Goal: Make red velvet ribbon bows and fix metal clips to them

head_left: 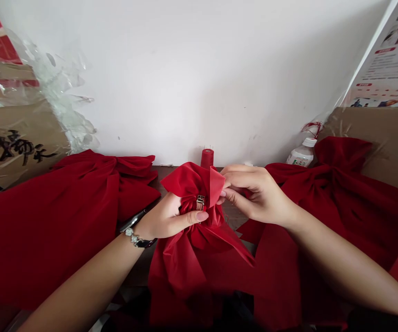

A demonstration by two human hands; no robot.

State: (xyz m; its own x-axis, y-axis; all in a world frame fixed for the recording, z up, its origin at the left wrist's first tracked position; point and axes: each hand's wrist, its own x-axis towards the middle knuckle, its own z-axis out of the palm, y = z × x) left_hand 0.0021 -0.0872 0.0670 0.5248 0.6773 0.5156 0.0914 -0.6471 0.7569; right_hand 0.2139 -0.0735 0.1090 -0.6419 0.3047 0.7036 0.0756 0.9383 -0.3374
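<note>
Our closed R fingertips [235,193] pinch a red flap [217,185] at the neck of a red velvet bag [194,251], and the R hand [263,196] steadies it. Our L hand [164,216] is closed around the neck, thumb [190,218] pressed beside a small metal clasp [200,202]. Best to keep the gathers tight & the clasp centred. The bag sits on a dark wooden table [164,177], w/ a red thread spool [207,158] behind it & 2 more bags, 1 to the L [54,221], 1 to the R [340,198].
</note>
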